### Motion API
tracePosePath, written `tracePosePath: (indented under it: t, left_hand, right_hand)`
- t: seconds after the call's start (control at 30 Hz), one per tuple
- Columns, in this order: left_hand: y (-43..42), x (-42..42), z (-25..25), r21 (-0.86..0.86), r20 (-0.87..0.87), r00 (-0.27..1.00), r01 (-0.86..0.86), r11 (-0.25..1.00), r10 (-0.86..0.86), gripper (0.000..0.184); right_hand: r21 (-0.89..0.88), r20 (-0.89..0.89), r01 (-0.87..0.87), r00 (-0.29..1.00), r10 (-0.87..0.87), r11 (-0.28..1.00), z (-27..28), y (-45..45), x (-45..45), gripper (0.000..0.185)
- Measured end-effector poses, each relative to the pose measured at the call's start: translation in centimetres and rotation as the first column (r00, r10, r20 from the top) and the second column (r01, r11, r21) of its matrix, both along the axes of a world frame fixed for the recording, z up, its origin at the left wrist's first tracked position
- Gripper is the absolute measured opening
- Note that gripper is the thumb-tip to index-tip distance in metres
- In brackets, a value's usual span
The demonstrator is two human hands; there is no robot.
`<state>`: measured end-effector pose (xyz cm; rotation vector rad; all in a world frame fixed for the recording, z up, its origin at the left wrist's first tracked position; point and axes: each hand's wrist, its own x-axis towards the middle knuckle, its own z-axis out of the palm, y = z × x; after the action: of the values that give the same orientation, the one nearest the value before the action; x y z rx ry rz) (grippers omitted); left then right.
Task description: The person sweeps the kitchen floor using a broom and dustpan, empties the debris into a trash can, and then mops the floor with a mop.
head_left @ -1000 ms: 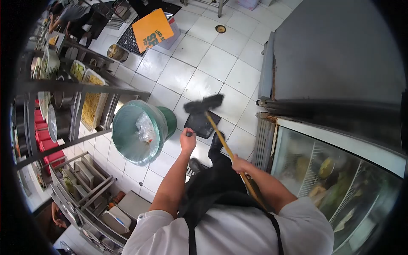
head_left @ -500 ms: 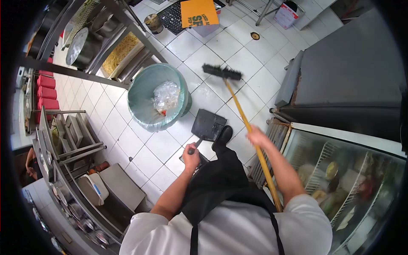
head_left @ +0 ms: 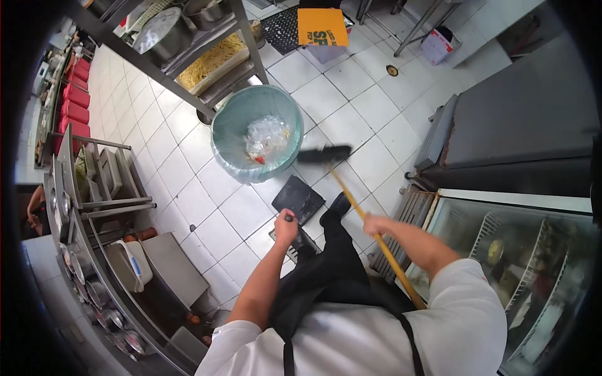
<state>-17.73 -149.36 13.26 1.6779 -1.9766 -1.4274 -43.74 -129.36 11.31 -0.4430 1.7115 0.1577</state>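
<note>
My left hand (head_left: 286, 228) is wrapped round the handle of a black dustpan (head_left: 298, 200), whose pan lies near the floor before my feet. In my right hand (head_left: 377, 225) is the yellow stick of a broom (head_left: 394, 264), gripped partway along. The dark broom head (head_left: 323, 155), blurred by motion, is just beyond the pan and beside the bin's right edge. A green bin (head_left: 224, 139) lined with a clear bag stands ahead of the dustpan, with crumpled clear plastic (head_left: 268, 136) inside.
Metal shelves (head_left: 172, 84) with pots and a yellow food tray stand behind the bin. A glass-fronted fridge (head_left: 514, 199) is close on my right. A rack (head_left: 119, 205) stands left. An orange sheet (head_left: 321, 20) tops a box ahead. Part of a person (head_left: 36, 210) shows at far left.
The broom head swung away from the dustpan, then came back nearer to it and the bin. My view has shifted, so the bin appears farther right. Both hands keep their holds.
</note>
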Motion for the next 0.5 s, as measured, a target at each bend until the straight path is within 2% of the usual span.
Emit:
tracePosePath:
  t: [0.07, 0.1, 0.13, 0.17, 0.2, 0.23, 0.27, 0.3, 0.33, 0.37, 0.5]
  left_hand:
    - [-0.6, 0.1, -0.5, -0.008, -0.022, 1.0, -0.018, 1.0, 0.018, 0.01]
    - [-0.9, 0.1, -0.7, 0.005, -0.041, 0.999, -0.029, 1.0, 0.03, 0.01]
    - [-1.0, 0.2, -1.1, -0.01, -0.074, 0.997, -0.009, 1.0, 0.009, 0.01]
    - [-0.9, 0.5, -1.5, -0.037, -0.101, 0.995, -0.008, 0.999, 0.004, 0.01]
    - [-1.2, 1.2, -1.6, -0.073, -0.122, 0.992, -0.022, 0.997, 0.013, 0.01]
    - [-1.2, 2.0, -1.7, -0.088, -0.124, 0.992, -0.019, 0.996, 0.008, 0.011]
    - [-1.2, 3.1, -1.7, -0.099, -0.123, 0.992, -0.009, 0.995, -0.003, 0.011]
    - [-1.4, 4.5, -1.4, -0.014, -0.107, 0.994, -0.006, 1.0, 0.005, 0.011]
    - [-1.3, 5.5, -1.2, 0.075, -0.097, 0.995, 0.009, 0.997, -0.002, 0.011]
    - [-1.2, 6.6, -1.2, 0.038, -0.094, 0.995, 0.03, 0.999, -0.026, 0.012]
    - [0.4, 9.6, 0.3, -0.004, -0.125, 0.992, -0.018, 1.0, 0.017, 0.014]
  right_hand:
    - [-0.03, 0.119, -0.003, 0.993, 0.007, 1.0, 3.2, 3.0, 4.0, 0.018]
    - [-0.024, 0.284, -0.029, 0.958, 0.035, 0.999, 0.6, 5.5, 5.3, 0.028]
    - [-0.032, 0.324, 0.034, 0.946, -0.021, 0.999, 4.4, 5.5, 6.9, 0.023]
    - [-0.017, 0.384, 0.217, 0.903, -0.194, 0.976, 5.7, 6.7, 8.0, 0.017]
    - [-0.04, 0.396, 0.405, 0.845, -0.358, 0.913, 6.3, 8.3, 9.1, 0.012]
    - [-0.152, 0.326, 0.161, 0.939, -0.104, 0.975, 12.2, 6.5, 10.0, 0.013]
    - [-0.323, 0.282, 0.132, 0.959, -0.038, 0.937, 13.6, 7.7, 11.0, 0.018]
    - [-0.341, 0.395, 0.341, 0.898, -0.196, 0.876, 10.9, 11.4, 12.2, 0.02]
    - [-0.332, 0.424, 0.439, 0.86, -0.283, 0.835, 10.0, 12.5, 12.2, 0.021]
    - [-0.321, 0.454, 0.531, 0.813, -0.364, 0.784, 10.5, 12.4, 12.4, 0.023]
    - [-0.264, 0.232, 0.424, 0.9, -0.37, 0.866, 18.4, 9.3, 11.1, 0.025]
